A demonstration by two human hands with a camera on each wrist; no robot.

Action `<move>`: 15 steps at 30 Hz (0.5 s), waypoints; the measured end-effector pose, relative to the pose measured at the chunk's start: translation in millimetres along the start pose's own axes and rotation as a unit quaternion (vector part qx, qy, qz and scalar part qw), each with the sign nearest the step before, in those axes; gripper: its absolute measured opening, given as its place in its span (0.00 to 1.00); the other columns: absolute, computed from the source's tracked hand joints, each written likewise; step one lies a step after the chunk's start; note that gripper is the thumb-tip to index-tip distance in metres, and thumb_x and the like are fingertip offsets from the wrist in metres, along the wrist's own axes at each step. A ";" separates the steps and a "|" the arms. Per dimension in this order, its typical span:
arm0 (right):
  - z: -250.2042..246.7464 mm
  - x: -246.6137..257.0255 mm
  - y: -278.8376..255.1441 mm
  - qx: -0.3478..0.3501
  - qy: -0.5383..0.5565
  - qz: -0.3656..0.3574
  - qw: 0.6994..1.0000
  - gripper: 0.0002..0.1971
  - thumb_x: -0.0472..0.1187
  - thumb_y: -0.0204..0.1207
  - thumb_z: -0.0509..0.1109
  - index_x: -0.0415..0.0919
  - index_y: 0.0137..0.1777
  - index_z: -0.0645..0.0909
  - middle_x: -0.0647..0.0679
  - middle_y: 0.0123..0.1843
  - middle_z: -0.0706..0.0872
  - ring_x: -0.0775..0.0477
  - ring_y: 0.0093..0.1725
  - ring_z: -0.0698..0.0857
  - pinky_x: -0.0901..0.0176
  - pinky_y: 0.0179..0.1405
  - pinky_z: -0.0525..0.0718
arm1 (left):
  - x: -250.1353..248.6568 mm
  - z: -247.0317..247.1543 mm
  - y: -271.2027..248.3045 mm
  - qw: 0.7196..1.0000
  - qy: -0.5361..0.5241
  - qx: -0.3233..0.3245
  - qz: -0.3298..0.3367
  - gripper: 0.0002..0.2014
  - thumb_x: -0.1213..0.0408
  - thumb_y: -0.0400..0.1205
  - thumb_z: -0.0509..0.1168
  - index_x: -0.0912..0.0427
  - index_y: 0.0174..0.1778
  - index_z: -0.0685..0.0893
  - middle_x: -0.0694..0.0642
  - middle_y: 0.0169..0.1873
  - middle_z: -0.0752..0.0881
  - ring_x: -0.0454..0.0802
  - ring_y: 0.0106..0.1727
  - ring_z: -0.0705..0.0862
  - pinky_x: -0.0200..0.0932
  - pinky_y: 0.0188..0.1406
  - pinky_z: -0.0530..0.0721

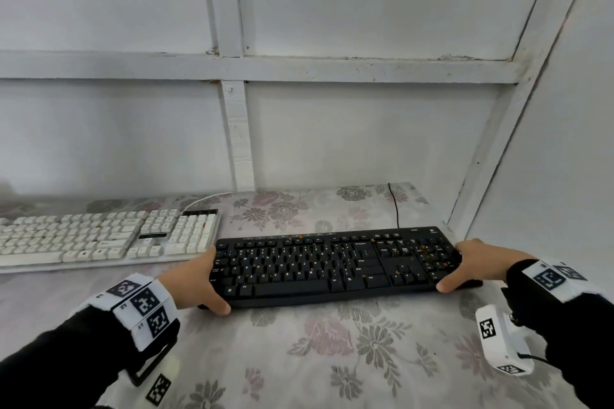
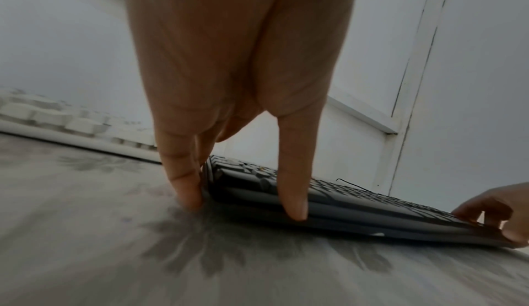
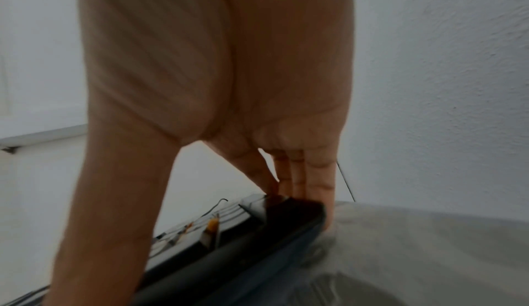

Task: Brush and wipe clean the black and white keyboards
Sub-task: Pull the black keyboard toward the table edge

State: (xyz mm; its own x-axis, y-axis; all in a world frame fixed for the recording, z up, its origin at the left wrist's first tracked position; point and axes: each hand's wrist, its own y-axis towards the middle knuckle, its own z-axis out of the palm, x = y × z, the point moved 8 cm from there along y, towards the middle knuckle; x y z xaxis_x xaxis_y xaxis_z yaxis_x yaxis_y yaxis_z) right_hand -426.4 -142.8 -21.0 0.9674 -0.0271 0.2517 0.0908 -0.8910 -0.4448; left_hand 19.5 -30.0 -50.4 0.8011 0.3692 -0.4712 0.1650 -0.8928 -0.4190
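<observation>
The black keyboard [image 1: 332, 266] lies across the floral tablecloth in the head view, with orange-brown crumbs [image 1: 423, 247] on its right-hand keys. My left hand [image 1: 199, 279] grips its left end, thumb on the front edge and fingers down the side. My right hand [image 1: 465, 267] holds the right end the same way. In the left wrist view my left hand [image 2: 243, 200] clamps the black keyboard [image 2: 358, 204]. The right wrist view has my right hand [image 3: 194, 234] on the black keyboard [image 3: 229, 254] beside a crumb [image 3: 213, 223]. The white keyboard [image 1: 99, 236] sits at the far left.
The table [image 1: 315, 359] is covered with a floral cloth and stands in a corner of white panelled walls, with the side wall [image 1: 548, 159] close on the right. A black cable [image 1: 395, 206] runs from the black keyboard to the back edge.
</observation>
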 end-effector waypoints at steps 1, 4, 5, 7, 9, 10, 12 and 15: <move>3.0 3.0 -10.6 0.004 -0.008 0.006 1.000 0.50 0.69 0.27 0.83 0.41 0.51 0.78 0.45 0.54 0.81 0.48 0.50 0.83 0.60 0.44 0.81 | 4.0 1.7 -4.5 1.000 0.002 -0.004 -0.001 0.62 0.55 0.62 0.81 0.55 0.83 0.42 0.53 0.79 0.64 0.53 0.77 0.66 0.48 0.76 0.66; 9.6 5.8 -30.3 0.001 -0.011 0.007 1.000 0.51 0.68 0.29 0.82 0.42 0.54 0.74 0.48 0.52 0.80 0.54 0.46 0.80 0.65 0.38 0.77 | 7.9 8.1 -20.4 1.000 -0.013 0.008 0.017 0.59 0.60 0.64 0.80 0.53 0.83 0.46 0.53 0.77 0.68 0.52 0.74 0.70 0.46 0.73 0.69; 13.0 6.0 -35.3 0.005 -0.011 0.010 1.000 0.48 0.66 0.34 0.84 0.42 0.54 0.73 0.49 0.51 0.80 0.55 0.46 0.80 0.66 0.37 0.76 | 11.3 11.5 -23.0 0.999 -0.021 0.016 0.025 0.60 0.58 0.61 0.81 0.52 0.82 0.47 0.52 0.76 0.69 0.52 0.73 0.71 0.46 0.72 0.71; 21.5 7.8 -47.1 0.015 -0.001 0.016 1.000 0.33 0.58 0.49 0.86 0.43 0.49 0.76 0.49 0.50 0.80 0.55 0.45 0.81 0.68 0.36 0.76 | 19.5 16.4 -31.2 0.999 -0.027 0.024 0.020 0.63 0.58 0.60 0.81 0.51 0.83 0.42 0.53 0.79 0.64 0.52 0.75 0.68 0.46 0.73 0.70; 27.4 10.6 -55.5 0.013 0.001 0.013 1.000 0.32 0.60 0.45 0.86 0.45 0.44 0.77 0.48 0.52 0.80 0.52 0.47 0.81 0.66 0.39 0.78 | 28.0 18.8 -40.2 0.999 -0.032 0.012 0.013 0.61 0.63 0.66 0.79 0.53 0.82 0.39 0.54 0.81 0.59 0.53 0.78 0.64 0.43 0.74 0.67; 29.6 11.2 -55.5 0.008 -0.004 0.005 1.000 0.38 0.64 0.37 0.85 0.45 0.45 0.77 0.47 0.53 0.80 0.51 0.49 0.82 0.64 0.43 0.80 | 30.5 18.9 -44.4 0.999 -0.029 0.007 0.014 0.61 0.63 0.66 0.79 0.53 0.82 0.39 0.55 0.81 0.59 0.53 0.78 0.64 0.43 0.74 0.66; 36.3 13.6 -53.2 0.008 -0.012 -0.010 1.000 0.49 0.71 0.25 0.82 0.47 0.47 0.75 0.47 0.55 0.78 0.50 0.52 0.82 0.60 0.49 0.82 | 41.5 17.7 -49.2 1.000 -0.027 -0.002 0.014 0.61 0.63 0.66 0.80 0.52 0.82 0.39 0.54 0.81 0.58 0.52 0.78 0.64 0.43 0.75 0.65; 45.4 24.5 -56.3 0.012 -0.017 -0.022 1.000 0.53 0.75 0.19 0.76 0.49 0.49 0.72 0.49 0.56 0.75 0.51 0.52 0.80 0.61 0.48 0.80 | 60.2 12.3 -57.8 0.999 -0.045 -0.005 -0.003 0.61 0.65 0.66 0.80 0.51 0.82 0.40 0.53 0.80 0.62 0.52 0.75 0.68 0.39 0.68 0.70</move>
State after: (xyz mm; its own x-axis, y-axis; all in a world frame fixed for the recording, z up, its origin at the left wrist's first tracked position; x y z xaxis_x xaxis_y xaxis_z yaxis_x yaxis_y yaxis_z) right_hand -397.1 -72.7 -28.8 0.9697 0.0275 0.2429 0.1390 -0.8794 -0.4554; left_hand 51.1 47.0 -64.0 0.7451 0.3957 -0.5368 0.1753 -0.8929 -0.4148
